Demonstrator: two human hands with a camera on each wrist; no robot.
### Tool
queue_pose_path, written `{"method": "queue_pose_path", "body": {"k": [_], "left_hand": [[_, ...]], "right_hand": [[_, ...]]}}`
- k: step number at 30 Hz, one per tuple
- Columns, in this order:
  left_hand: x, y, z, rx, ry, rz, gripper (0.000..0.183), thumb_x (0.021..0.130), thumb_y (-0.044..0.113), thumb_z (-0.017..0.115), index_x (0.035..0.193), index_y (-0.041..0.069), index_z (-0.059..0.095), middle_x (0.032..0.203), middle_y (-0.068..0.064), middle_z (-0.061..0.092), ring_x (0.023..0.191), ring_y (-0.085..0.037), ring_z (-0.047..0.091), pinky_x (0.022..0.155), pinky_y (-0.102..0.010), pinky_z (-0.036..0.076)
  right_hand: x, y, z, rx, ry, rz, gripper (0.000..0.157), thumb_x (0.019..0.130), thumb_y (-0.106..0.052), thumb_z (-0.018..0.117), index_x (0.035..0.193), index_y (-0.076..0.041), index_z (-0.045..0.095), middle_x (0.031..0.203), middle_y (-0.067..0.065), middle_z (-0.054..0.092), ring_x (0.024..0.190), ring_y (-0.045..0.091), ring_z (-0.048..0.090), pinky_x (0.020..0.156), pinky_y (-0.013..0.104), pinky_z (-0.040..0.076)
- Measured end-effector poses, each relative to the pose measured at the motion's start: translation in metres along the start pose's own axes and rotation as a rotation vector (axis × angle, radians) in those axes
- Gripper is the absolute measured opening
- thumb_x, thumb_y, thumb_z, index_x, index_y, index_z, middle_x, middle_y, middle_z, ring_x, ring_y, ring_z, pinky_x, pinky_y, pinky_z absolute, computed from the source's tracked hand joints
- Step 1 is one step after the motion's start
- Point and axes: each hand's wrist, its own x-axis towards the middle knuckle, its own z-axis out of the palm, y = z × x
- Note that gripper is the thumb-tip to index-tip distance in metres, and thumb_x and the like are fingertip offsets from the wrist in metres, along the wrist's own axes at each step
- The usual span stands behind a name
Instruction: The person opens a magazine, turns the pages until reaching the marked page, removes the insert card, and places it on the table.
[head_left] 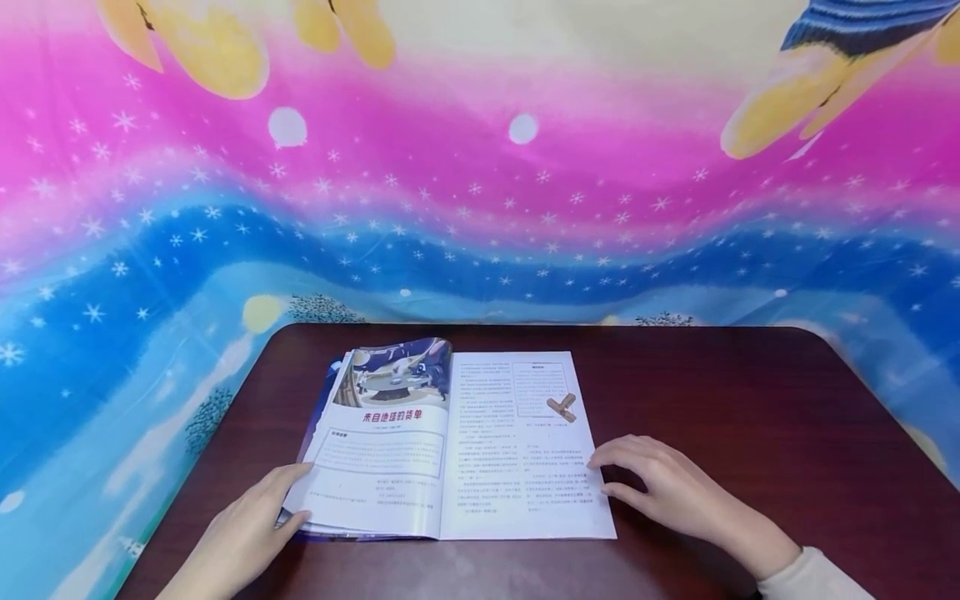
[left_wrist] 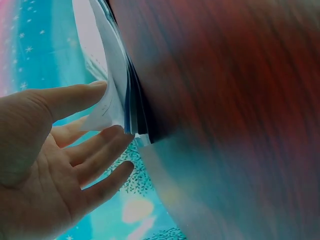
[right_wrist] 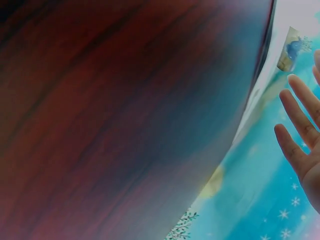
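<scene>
An open magazine (head_left: 517,450) lies on the dark red-brown table, its left page bearing a picture and a red Chinese title, its right page mostly text. At its left edge, my left hand (head_left: 243,521) holds the pages. The left wrist view shows the thumb on a bent page (left_wrist: 112,82) and the index finger passing behind it. My right hand (head_left: 667,492) rests by the opposite edge, fingertips right at the right page's margin. Its fingers look straight and spread in the right wrist view, where part of the hand (right_wrist: 307,135) is cut off.
The wood-grained table (head_left: 735,400) has rounded far corners and extends to both sides of the magazine. Behind and around it hangs a pink and blue cloth (head_left: 450,200) printed with snowflakes, close to the table's far edge.
</scene>
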Motion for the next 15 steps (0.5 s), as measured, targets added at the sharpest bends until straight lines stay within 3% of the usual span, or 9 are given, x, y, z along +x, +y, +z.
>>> {"method": "queue_pose_path", "body": {"k": [11,15], "left_hand": [[0.005,-0.011,0.004,0.065,0.002,0.076,0.055,0.081,0.022,0.082,0.129,0.002,0.062,0.131,-0.019,0.058,0.119,-0.04,0.056,0.09,-0.059,0.048],[0.007,-0.018,0.004,0.075,0.002,0.144,0.054,0.08,0.022,0.084,0.127,0.005,0.064,0.135,-0.019,0.056,0.122,-0.04,0.055,0.092,-0.058,0.047]], "right_hand": [[-0.01,0.006,0.006,-0.005,-0.019,-0.03,0.039,0.077,-0.017,0.086,0.111,-0.021,0.069,0.116,-0.011,0.064,0.105,0.01,0.06,0.088,0.028,0.048],[-0.01,0.006,0.009,-0.009,-0.034,-0.017,0.042,0.076,-0.021,0.086,0.114,-0.02,0.068,0.122,-0.007,0.063,0.111,0.012,0.059,0.091,0.033,0.048]]}}
